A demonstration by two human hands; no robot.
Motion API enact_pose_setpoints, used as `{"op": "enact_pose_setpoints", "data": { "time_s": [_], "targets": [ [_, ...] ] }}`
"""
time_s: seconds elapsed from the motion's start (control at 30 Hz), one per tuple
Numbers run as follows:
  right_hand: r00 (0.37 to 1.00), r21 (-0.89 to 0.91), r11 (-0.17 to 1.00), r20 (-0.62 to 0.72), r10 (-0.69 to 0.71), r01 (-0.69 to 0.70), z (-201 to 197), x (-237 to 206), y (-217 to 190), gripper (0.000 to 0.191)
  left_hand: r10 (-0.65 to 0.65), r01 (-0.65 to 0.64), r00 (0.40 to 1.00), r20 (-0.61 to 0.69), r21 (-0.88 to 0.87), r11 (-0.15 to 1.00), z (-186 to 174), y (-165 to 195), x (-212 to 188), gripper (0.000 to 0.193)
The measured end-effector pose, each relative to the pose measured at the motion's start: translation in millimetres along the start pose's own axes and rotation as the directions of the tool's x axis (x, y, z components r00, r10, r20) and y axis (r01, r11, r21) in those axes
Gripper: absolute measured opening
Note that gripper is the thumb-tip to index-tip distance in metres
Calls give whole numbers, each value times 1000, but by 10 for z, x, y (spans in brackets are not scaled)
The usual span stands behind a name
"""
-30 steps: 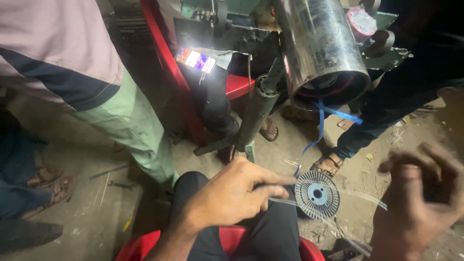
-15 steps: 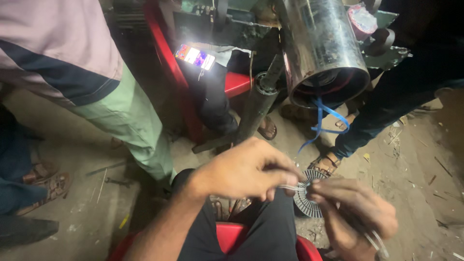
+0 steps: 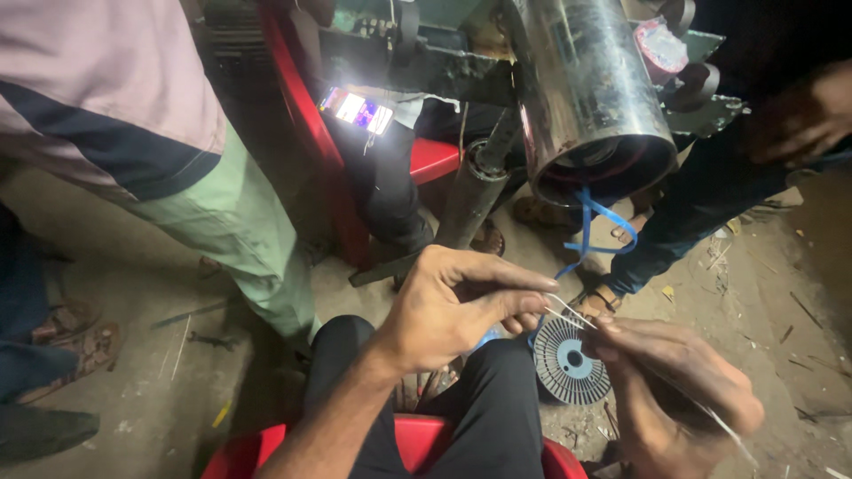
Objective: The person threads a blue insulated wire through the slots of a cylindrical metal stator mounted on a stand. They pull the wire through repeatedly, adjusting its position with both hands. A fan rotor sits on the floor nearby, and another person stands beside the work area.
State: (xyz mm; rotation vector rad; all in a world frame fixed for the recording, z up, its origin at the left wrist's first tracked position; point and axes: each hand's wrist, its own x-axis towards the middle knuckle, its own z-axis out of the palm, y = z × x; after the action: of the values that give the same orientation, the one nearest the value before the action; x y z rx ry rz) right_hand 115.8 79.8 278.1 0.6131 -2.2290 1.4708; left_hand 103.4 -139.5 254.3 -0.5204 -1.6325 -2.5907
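Wire strip between both hands, floor-clear

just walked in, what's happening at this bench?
A seated person pinches thin pale strips between the left hand and right hand, just above a round slotted metal core on the floor. A shiny metal cylinder with blue strapping sits ahead. Other people stand close around.

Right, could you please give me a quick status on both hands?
Left hand pinching thin strips. Right hand pinching their other end. Finned round core just below on the floor. Nothing in between.
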Motion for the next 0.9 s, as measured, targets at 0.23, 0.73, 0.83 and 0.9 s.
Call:
{"op": "enact_pose_setpoints", "data": {
  "time_s": [0.23, 0.73, 0.83, 0.9],
  "targets": [
    [998, 67, 997, 55, 30, -34, -5, 73, -35, 22, -139, 134, 989, -49, -82, 988, -50, -3, 86, 20],
    [986, -199, 968, 88, -141, 157, -31, 297, -348, 19, -18, 50, 997, -73, 466, 883, 72, 429, 359, 18],
    [977, -242, 957, 175, -120, 161, -65, 283, -349, 23, 93, -52, 995, -23, 684, 728, 107, 574, 363, 17],
    [971, -257, 950, 207, -124, 176, -77, 271, -345, 25, 12, 15, 999, -34, 702, 712, 119, 645, 383, 17]
  ]
}}
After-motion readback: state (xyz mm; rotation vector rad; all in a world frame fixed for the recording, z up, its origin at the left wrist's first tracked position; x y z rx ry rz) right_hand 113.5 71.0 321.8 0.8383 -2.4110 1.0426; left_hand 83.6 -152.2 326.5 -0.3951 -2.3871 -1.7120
